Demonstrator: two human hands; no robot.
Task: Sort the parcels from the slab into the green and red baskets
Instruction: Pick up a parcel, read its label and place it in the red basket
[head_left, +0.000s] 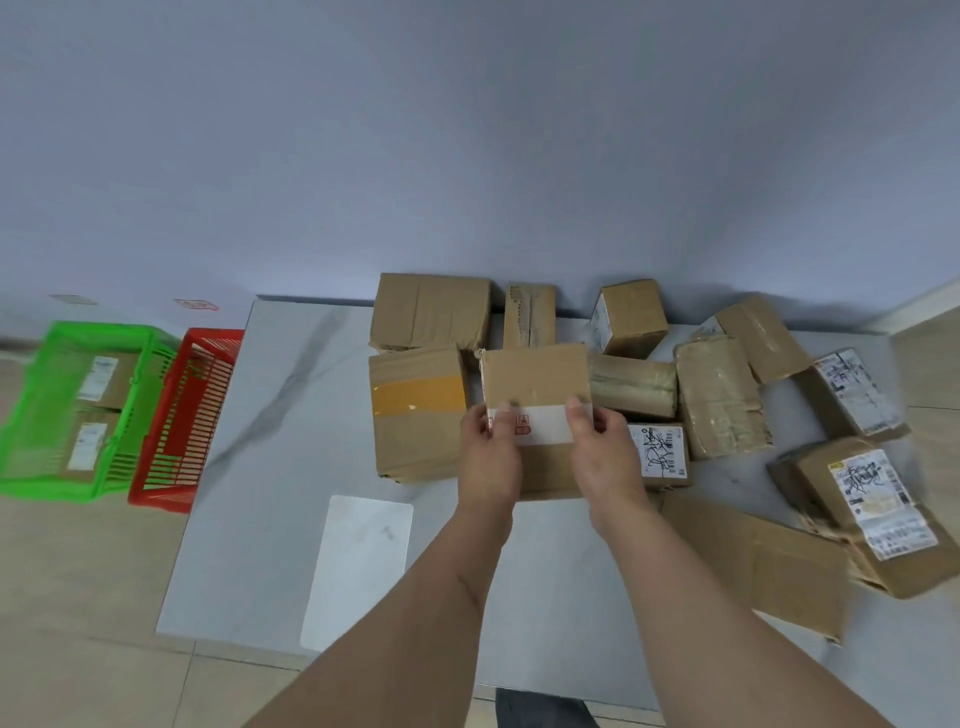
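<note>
Both hands, left hand (491, 457) and right hand (605, 454), pinch the small brown cardboard parcel with white label (535, 387) above the grey marble slab (291, 415), fingers clamped on its near edge. It looks light and stiff; side edges suit gripping.

A pale blue-grey wall (467, 130) rose behind the scene, meeting a floor of beige tiles (78, 597). A blank white rectangular sheet (358, 566) lay flat at the near side. On the floor by the wall sat a small red-and-white sticker (196, 304) and, left of it, a greyish patch (72, 299). A dark shape (540, 709) showed at the bottom edge, too cropped to identify.
</note>
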